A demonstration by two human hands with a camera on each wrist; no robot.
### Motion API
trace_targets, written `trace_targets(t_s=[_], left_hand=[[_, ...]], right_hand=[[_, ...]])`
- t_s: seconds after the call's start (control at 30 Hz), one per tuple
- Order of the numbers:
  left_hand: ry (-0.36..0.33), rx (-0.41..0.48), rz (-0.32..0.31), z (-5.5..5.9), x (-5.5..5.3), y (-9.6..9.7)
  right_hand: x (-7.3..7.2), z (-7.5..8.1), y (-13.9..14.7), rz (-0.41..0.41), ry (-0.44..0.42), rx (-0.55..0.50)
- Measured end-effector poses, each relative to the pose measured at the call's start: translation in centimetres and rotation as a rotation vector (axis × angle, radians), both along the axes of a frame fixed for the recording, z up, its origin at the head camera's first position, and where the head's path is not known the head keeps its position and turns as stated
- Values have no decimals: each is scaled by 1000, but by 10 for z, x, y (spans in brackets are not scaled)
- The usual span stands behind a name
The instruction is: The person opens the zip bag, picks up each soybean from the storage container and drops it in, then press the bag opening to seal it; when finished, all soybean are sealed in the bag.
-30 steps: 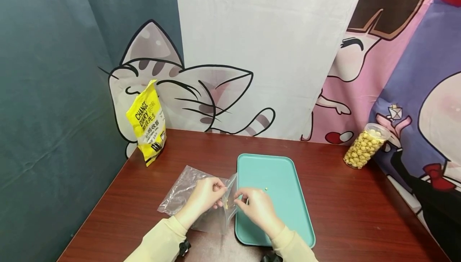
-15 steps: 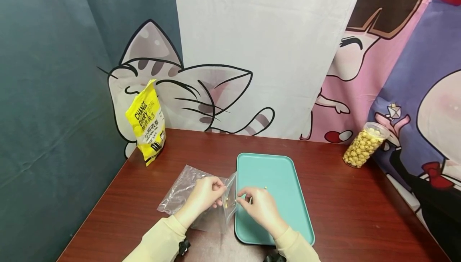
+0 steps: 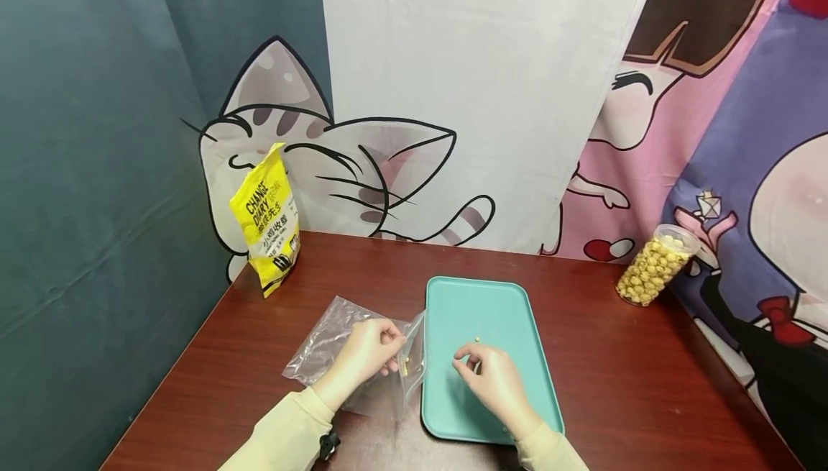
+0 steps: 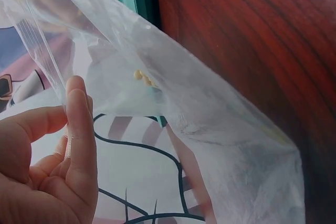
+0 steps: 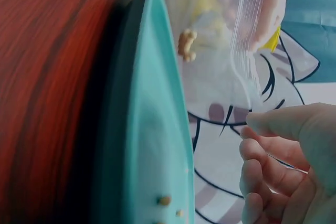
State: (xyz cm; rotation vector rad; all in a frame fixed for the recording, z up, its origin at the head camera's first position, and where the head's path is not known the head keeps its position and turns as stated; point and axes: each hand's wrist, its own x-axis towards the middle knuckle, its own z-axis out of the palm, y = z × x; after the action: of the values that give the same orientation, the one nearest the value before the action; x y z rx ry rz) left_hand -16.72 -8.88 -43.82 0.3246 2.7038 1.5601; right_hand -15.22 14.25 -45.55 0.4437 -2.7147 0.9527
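My left hand [image 3: 369, 349] pinches the mouth edge of a clear zip-lock bag [image 3: 330, 338] between thumb and fingers. The bag lies on its side with its mouth parted towards the tray. A few small tan pieces [image 4: 142, 78] sit inside, seen through the plastic; in the right wrist view the pieces [image 5: 186, 45] form a little clump. Over the teal tray [image 3: 488, 302] is my right hand [image 3: 494, 388], fingers loosely bent and nothing visible in them, apart from the bag. Small crumbs [image 5: 165, 200] lie on the tray, one crumb [image 3: 477, 340] just beyond the right fingers.
A yellow snack bag [image 3: 267, 223] stands at the back left corner of the dark red wooden table [image 3: 362, 270]. At the back right a clear jar of popcorn [image 3: 653, 270] leans to one side. Printed cloth [image 3: 517, 97] hangs behind the table.
My right hand has moved away from the bag's mouth, rightwards over the tray. My left hand stays in place on the bag, and the bag's mouth remains parted.
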Motion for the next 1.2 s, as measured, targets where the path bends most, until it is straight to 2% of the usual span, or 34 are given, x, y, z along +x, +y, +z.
trace_targets(t_s=[0.17,0.47,0.8,1.2], left_hand=[[-13,5,-3,0,0,-1],[-14,-13,6,-1,1,-1],[-5,-8,1,-1,1,1],[9,-11,4,-2,0,0]], right_hand=[[0,-4,14,-25,-52,20],[6,-17,35,-28,-117,149],[10,-19,44,-105,-197,192],[10,-22,48,-76,-210,189]])
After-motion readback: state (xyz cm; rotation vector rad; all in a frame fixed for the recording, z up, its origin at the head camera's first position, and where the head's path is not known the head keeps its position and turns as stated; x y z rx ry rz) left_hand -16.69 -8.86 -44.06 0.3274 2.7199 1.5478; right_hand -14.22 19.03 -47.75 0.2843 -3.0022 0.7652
